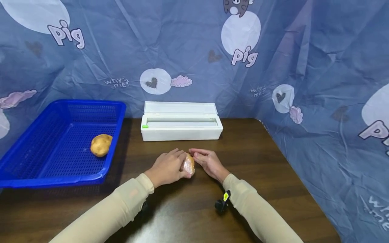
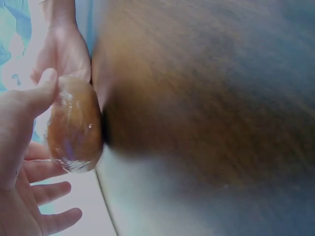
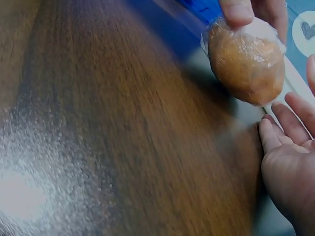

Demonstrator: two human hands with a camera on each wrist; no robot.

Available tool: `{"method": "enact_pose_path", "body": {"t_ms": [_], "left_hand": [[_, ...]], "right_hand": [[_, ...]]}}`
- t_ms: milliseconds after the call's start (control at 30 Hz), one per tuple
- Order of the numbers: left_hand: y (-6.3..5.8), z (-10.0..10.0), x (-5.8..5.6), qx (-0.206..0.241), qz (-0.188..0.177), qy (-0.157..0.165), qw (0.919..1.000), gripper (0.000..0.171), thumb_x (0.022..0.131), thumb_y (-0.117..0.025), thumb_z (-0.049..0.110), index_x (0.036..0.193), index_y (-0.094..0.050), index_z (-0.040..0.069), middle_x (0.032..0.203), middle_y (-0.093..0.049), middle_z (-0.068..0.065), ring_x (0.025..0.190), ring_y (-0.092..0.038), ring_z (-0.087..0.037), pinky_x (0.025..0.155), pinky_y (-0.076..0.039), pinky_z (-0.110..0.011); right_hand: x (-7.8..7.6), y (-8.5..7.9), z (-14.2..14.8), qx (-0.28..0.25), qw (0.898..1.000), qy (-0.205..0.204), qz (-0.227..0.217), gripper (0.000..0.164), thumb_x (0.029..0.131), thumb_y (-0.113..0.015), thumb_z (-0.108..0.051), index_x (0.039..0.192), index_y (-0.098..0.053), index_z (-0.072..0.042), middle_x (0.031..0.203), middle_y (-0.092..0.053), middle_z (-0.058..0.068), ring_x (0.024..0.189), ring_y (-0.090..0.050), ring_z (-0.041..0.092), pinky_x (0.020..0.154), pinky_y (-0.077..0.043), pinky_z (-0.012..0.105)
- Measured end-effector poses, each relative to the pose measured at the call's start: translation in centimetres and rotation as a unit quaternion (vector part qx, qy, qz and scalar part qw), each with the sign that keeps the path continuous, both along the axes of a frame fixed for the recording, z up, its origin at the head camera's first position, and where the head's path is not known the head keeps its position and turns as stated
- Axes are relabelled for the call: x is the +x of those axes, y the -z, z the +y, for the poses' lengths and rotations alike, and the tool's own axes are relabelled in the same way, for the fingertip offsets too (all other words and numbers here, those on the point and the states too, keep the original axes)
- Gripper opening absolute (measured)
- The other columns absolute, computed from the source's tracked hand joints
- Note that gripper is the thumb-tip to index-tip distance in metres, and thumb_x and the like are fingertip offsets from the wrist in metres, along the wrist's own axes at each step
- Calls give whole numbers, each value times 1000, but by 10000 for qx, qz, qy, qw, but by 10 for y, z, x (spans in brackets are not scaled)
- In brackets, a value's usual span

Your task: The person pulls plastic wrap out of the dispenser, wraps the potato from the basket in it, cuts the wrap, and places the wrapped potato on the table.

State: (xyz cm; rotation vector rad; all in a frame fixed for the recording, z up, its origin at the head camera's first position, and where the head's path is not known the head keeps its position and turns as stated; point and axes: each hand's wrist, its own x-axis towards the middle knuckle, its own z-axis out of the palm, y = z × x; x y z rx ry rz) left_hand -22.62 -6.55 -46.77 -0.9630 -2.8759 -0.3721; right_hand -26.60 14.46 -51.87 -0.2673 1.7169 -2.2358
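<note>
Head view: the wrapped potato [image 1: 189, 164] sits between both hands, in front of the white box [image 1: 181, 134].
Left hand [image 1: 169, 168]: grips the potato between thumb and fingers, probably to steady it.
Right hand [image 1: 210, 164]: fingers extended just beside it, likely placed to back up that grip (contact cannot be confirmed).
White box lid [image 1: 180, 108]: raised, presumably for access; the contents are hard to make out.
Film [image 3: 251, 55]: clear and glossy; glare hides any seam.
Blue basket [image 1: 60, 182]: left of the hands, cut off by the frame edge; its wall hides one side of the loose potato [image 1: 100, 145] inside.
</note>
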Motion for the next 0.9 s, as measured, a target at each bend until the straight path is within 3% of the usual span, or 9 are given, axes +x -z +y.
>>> {"method": "enact_pose_path", "body": {"t_ms": [133,267,500,633,767,900], "left_hand": [[-3,1,0,43,-199,-84,9998,86,83,-75,59,147,-49,9,137,-59,-17,126,-56,-35,92,-51,-54],[-4,4,0,-184,-516,-85,9985,95,83,-73,61,156,-38,13,147,-49,-19,133,-49,-37,97,-47,-57],[-8,8,1,-540,-848,34,9949,101,76,-80,61,156,-39,16,154,-42,-16,138,-43,-36,102,-43,-59],[-9,8,2,-693,-905,81,9934,106,70,-86,59,156,-39,19,156,-39,-17,136,-46,-38,101,-44,-59],[-9,7,1,-830,-736,191,9936,108,67,-88,58,156,-40,18,151,-44,-16,128,-52,-36,95,-48,-55],[-19,3,-2,-821,-554,253,9948,105,70,-87,56,155,-41,14,144,-47,-18,123,-55,-36,92,-51,-54]], "right_hand": [[-2,0,0,-80,9998,55,-158,42,100,-52,4,138,-44,20,142,-51,29,128,-55,25,108,-42,35],[-2,0,0,-109,9997,64,-219,43,100,-51,6,139,-43,21,142,-50,30,123,-59,20,109,-41,36],[-2,3,0,-128,9998,-43,-109,42,100,-51,5,139,-43,21,142,-48,34,127,-57,26,108,-41,36],[-2,2,-2,-166,9998,3,-100,42,100,-52,4,138,-44,21,139,-51,34,127,-57,29,106,-44,33],[-2,2,-3,-198,9997,2,-115,42,100,-52,4,137,-43,22,137,-54,33,122,-60,24,106,-44,34],[-2,1,-1,-223,9996,80,-150,41,100,-52,7,137,-44,22,136,-55,31,119,-62,21,108,-42,37]]}}
